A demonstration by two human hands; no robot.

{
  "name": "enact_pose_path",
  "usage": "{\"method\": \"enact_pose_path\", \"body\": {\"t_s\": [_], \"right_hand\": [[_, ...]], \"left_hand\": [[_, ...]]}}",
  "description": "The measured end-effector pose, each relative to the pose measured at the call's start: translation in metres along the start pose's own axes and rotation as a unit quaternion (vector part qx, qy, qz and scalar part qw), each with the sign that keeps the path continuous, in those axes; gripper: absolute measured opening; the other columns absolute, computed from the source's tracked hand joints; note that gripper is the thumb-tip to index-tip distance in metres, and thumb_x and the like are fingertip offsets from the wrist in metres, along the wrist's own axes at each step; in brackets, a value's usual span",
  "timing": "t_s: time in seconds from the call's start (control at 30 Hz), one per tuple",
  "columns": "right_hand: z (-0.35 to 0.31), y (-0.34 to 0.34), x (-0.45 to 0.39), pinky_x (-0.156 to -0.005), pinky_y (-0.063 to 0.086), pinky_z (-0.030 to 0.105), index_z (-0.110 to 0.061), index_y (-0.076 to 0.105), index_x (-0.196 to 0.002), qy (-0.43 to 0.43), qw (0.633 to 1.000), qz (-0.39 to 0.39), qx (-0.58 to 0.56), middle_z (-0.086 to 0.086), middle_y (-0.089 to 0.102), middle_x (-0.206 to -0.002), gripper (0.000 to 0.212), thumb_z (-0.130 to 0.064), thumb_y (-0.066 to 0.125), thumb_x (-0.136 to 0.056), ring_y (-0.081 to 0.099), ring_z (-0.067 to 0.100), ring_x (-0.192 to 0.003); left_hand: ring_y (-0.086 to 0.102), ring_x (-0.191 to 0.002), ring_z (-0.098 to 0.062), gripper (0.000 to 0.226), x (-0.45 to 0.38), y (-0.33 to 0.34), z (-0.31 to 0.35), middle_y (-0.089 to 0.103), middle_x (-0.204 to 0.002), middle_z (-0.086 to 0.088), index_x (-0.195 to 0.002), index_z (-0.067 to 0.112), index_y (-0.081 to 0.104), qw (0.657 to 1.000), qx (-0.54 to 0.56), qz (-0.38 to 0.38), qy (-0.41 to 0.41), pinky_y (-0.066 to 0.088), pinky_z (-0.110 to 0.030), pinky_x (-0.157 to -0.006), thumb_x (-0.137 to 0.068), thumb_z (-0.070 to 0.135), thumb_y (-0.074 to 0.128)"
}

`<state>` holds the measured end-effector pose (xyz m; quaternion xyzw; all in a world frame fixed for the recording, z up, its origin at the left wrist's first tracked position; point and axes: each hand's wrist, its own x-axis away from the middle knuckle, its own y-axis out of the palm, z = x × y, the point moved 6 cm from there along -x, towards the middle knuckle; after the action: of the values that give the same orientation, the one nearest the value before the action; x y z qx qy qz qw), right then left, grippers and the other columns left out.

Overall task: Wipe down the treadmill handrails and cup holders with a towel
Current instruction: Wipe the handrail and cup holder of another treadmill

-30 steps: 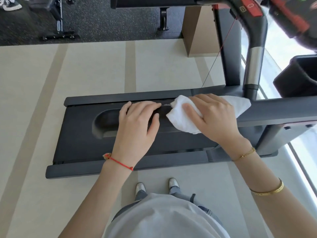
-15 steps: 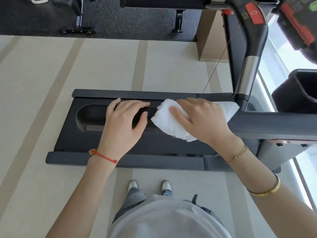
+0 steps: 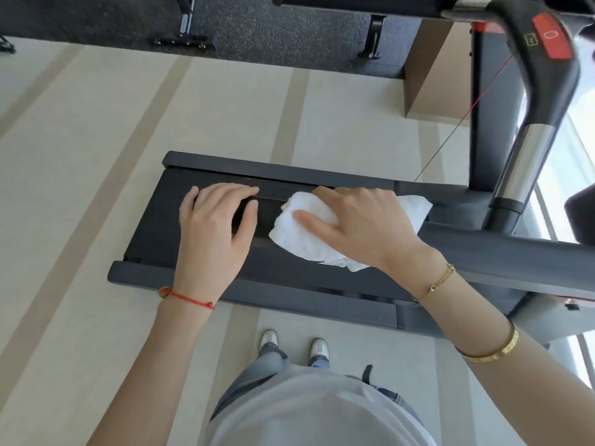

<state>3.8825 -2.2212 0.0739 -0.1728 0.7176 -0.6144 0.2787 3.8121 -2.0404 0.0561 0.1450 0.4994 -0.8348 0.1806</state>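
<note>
My right hand [image 3: 363,226] presses a crumpled white towel [image 3: 299,239] flat onto the dark side handrail [image 3: 483,252], which runs in from the right. My left hand [image 3: 215,233] lies just left of the towel, fingers over the rail's far side and thumb on the near side, covering the rail's free end. Far below both hands the treadmill deck [image 3: 306,304] sits on the floor. At the right edge a dark cup holder [image 3: 582,214] is partly cut off.
A curved front grip [image 3: 524,162] with a chrome section and a red button [image 3: 550,37] rises at the upper right, with a thin red safety cord [image 3: 457,123] hanging beside it. Gym equipment stands on black flooring [image 3: 257,24] at the top. My feet [image 3: 293,346] stand beside the deck.
Both hands and the towel have slid leftward along the handrail. My left hand now covers the rail's rounded end, which showed before.
</note>
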Motion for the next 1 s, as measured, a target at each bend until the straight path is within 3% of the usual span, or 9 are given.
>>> {"method": "enact_pose_path", "body": {"t_s": [0.17, 0.37, 0.63, 0.77, 0.9, 1.0], "right_hand": [[-0.021, 0.003, -0.021, -0.054, 0.036, 0.030, -0.026, 0.059, -0.088, 0.013, 0.998, -0.055, -0.038, -0.004, 0.059, -0.065, 0.059, -0.069, 0.019, -0.089, 0.054, 0.023, -0.061], [-0.052, 0.018, -0.065, -0.055, 0.034, 0.030, -0.020, 0.059, -0.073, 0.033, 0.981, -0.147, -0.119, -0.005, 0.052, -0.057, 0.057, -0.061, 0.027, -0.097, 0.050, 0.014, -0.059], [-0.047, 0.008, -0.043, -0.066, 0.038, 0.033, -0.037, 0.060, -0.105, 0.024, 0.989, -0.135, -0.062, -0.010, 0.066, -0.081, 0.060, -0.072, 0.015, -0.085, 0.057, 0.019, -0.074], [-0.060, 0.018, -0.064, -0.071, 0.042, 0.034, -0.034, 0.064, -0.098, 0.049, 0.975, -0.193, -0.097, -0.009, 0.065, -0.075, 0.056, -0.068, 0.021, -0.092, 0.059, 0.019, -0.076], [-0.082, 0.030, -0.088, -0.072, 0.044, 0.034, -0.029, 0.066, -0.090, 0.043, 0.964, -0.219, -0.142, -0.007, 0.064, -0.072, 0.055, -0.063, 0.023, -0.096, 0.059, 0.018, -0.075], [-0.078, 0.027, -0.082, -0.076, 0.048, 0.036, -0.034, 0.066, -0.096, 0.052, 0.964, -0.219, -0.141, -0.007, 0.065, -0.074, 0.053, -0.063, 0.022, -0.096, 0.060, 0.020, -0.077]], "left_hand": [[0.058, -0.115, -0.021, 0.034, -0.003, -0.009, -0.028, 0.068, -0.118, 0.000, -0.118, 0.013, 0.068, 0.999, 0.045, -0.014, -0.018, 0.046, -0.047, -0.099, -0.102, 0.027, 0.042], [0.058, -0.110, -0.016, 0.039, -0.007, -0.016, -0.049, 0.067, -0.118, 0.003, -0.121, 0.014, 0.065, 0.996, 0.065, -0.051, -0.034, 0.049, -0.044, -0.095, -0.102, 0.033, 0.037], [0.061, -0.112, -0.014, 0.039, -0.008, -0.019, -0.063, 0.067, -0.119, 0.002, -0.123, 0.013, 0.065, 0.990, 0.118, -0.070, -0.033, 0.050, -0.042, -0.097, -0.105, 0.030, 0.036], [0.059, -0.113, -0.013, 0.047, -0.005, -0.014, -0.073, 0.066, -0.122, 0.001, -0.128, 0.011, 0.061, 0.986, 0.134, -0.089, -0.047, 0.048, -0.038, -0.101, -0.105, 0.033, 0.026], [0.059, -0.096, -0.019, 0.039, -0.006, -0.013, -0.075, 0.064, -0.106, -0.003, -0.121, 0.006, 0.060, 0.984, 0.148, -0.091, -0.043, 0.052, -0.042, -0.088, -0.104, 0.023, 0.030], [0.059, -0.098, -0.017, 0.040, -0.007, -0.013, -0.077, 0.064, -0.108, -0.001, -0.123, 0.008, 0.060, 0.983, 0.152, -0.098, -0.037, 0.052, -0.037, -0.090, -0.105, 0.026, 0.030]]}}
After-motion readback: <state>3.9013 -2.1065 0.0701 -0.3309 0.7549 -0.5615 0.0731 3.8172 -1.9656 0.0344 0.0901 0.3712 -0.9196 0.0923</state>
